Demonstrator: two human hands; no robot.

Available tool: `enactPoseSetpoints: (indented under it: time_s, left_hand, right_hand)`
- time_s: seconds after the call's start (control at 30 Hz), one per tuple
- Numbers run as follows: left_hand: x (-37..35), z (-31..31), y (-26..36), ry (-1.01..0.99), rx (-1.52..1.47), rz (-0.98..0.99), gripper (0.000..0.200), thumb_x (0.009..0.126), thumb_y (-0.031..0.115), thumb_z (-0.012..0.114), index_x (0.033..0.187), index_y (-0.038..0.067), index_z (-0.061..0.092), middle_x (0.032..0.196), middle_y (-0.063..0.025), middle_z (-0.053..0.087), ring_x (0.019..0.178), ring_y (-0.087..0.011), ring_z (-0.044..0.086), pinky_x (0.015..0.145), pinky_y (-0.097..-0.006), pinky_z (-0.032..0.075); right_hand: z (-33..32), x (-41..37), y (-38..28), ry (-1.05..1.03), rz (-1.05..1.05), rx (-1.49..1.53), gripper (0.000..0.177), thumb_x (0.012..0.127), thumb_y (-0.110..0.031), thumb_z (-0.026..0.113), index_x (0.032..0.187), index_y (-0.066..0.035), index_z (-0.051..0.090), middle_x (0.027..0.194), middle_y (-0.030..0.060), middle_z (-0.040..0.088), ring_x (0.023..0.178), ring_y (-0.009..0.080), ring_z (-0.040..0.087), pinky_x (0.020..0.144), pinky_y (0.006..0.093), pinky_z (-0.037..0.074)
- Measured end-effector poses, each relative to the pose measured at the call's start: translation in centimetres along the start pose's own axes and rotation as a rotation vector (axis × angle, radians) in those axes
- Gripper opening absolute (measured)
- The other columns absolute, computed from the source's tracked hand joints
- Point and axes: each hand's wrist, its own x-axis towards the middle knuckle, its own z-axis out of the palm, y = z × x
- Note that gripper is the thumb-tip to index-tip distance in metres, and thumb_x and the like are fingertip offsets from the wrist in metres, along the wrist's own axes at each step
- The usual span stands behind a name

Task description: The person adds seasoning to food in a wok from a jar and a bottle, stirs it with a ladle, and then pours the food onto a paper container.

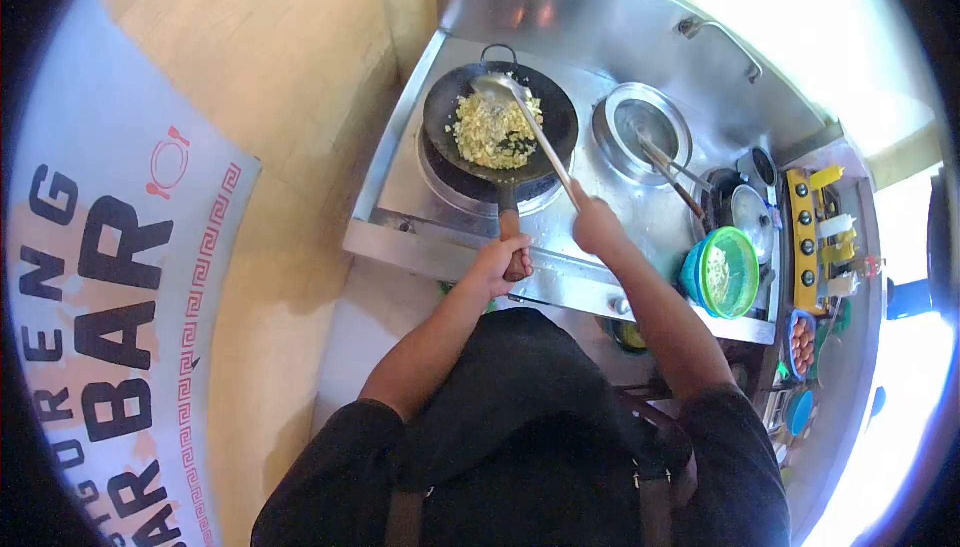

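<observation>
Over on the steel stove, left hand is clamped round the wok handle, and right hand grips the ladle above the fried rice sitting mid-wok. Looks mid-stir to me; the next scoop wants a steady wok.

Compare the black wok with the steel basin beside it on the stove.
The wok is black; the basin is shiny steel. The wok holds yellow food and a ladle; the basin shows no food, only utensil handles at its rim. The left hand grips the wok's handle; no hand touches the basin. Both are round and sit on the stove.
</observation>
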Motion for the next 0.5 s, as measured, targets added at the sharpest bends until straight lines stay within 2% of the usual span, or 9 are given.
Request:
enactPoseSetpoints:
  time_s: [0.1,0.13,0.2,0.23,0.3,0.37,0.4,0.47,0.5]
  left_hand:
    - [0.0,-0.2,0.6,-0.017,0.023,-0.016,0.014,0.083,0.013,0.064,0.078,0.007,0.052,0.063,-0.0033,0.051,0.053,-0.0146,0.052,0.048,-0.0309,0.046]
    - [-0.2,-0.7,0.7,-0.02,0.057,-0.037,0.015,0.083,0.013,0.064,0.078,0.007,0.052,0.063,-0.0031,0.05,0.053,-0.014,0.052,0.048,-0.0308,0.046]
    - [-0.6,-1.7,1.1,0.023,0.053,-0.03,0.015,0.083,0.015,0.064,0.077,0.007,0.053,0.063,-0.0039,0.051,0.053,-0.0152,0.053,0.048,-0.0317,0.046]
    - [-0.6,-1.7,1.0,0.059,0.043,-0.003,0.016,0.083,0.016,0.064,0.075,0.006,0.053,0.062,-0.0047,0.053,0.053,-0.0164,0.053,0.047,-0.0326,0.047]
    - [-3.2,3.0,0.9,0.027,0.015,-0.018,0.015,0.084,0.014,0.063,0.078,0.006,0.053,0.064,-0.0045,0.053,0.054,-0.0159,0.053,0.049,-0.0317,0.046]
    - [-5.6,7.1,0.1,-0.047,-0.032,-0.042,0.013,0.084,0.013,0.063,0.08,0.005,0.052,0.064,-0.0047,0.053,0.056,-0.0165,0.054,0.051,-0.0316,0.046]
    - [-4.8,6.9,0.0,-0.051,-0.031,-0.04,0.013,0.084,0.013,0.063,0.08,0.005,0.052,0.064,-0.0047,0.053,0.056,-0.0165,0.054,0.051,-0.0316,0.046]
    - [-2.5,5.3,-0.4,-0.087,0.034,0.037,0.013,0.084,0.013,0.062,0.079,0.006,0.052,0.063,-0.005,0.052,0.056,-0.0176,0.053,0.053,-0.0327,0.047]
    - [-1.8,4.4,0.0,-0.06,-0.013,-0.018,0.013,0.084,0.013,0.062,0.077,0.006,0.053,0.061,-0.0051,0.052,0.056,-0.0186,0.053,0.053,-0.0338,0.047]
  right_hand:
    - [1.4,2.3,-2.0,-0.109,-0.079,-0.068,0.064,0.081,-0.006,0.047,0.141,-0.012,0.027,0.099,0.0278,0.057,0.081,0.0433,0.062,0.07,0.0494,0.052]
    - [0.5,0.6,-2.2,-0.108,-0.068,-0.056,0.064,0.081,-0.006,0.047,0.141,-0.012,0.027,0.099,0.0278,0.057,0.081,0.0433,0.062,0.07,0.0494,0.052]
    - [-3.5,-5.6,-2.5,-0.208,-0.159,-0.268,0.061,0.085,-0.007,0.045,0.142,-0.011,0.025,0.099,0.0258,0.058,0.077,0.0407,0.064,0.065,0.0494,0.052]
    - [-4.1,-6.9,-1.7,-0.215,-0.154,-0.275,0.061,0.085,-0.007,0.045,0.142,-0.011,0.025,0.099,0.0258,0.058,0.077,0.0407,0.064,0.065,0.0494,0.052]
    - [-5.8,-7.9,0.3,-0.266,-0.03,-0.493,0.067,0.084,-0.003,0.043,0.145,-0.016,0.019,0.099,0.0231,0.057,0.074,0.0381,0.063,0.064,0.0488,0.051]
    - [-9.9,-6.3,2.7,-0.174,-0.094,-0.598,0.065,0.085,-0.004,0.044,0.144,-0.025,0.026,0.098,0.0182,0.058,0.072,0.0324,0.064,0.06,0.0442,0.053]
    - [-12.6,-6.3,2.5,-0.107,-0.165,-0.665,0.065,0.084,-0.003,0.046,0.142,-0.027,0.031,0.099,0.0173,0.058,0.074,0.0305,0.064,0.058,0.0406,0.053]
    - [-16.9,-7.2,1.4,-0.022,-0.216,-0.761,0.06,0.084,-0.003,0.047,0.139,-0.026,0.037,0.104,0.0189,0.058,0.085,0.0296,0.064,0.062,0.0387,0.054]
    - [-17.9,-7.7,1.0,-0.02,-0.217,-0.764,0.061,0.084,-0.003,0.047,0.139,-0.026,0.038,0.105,0.0188,0.058,0.086,0.0292,0.064,0.064,0.039,0.054]
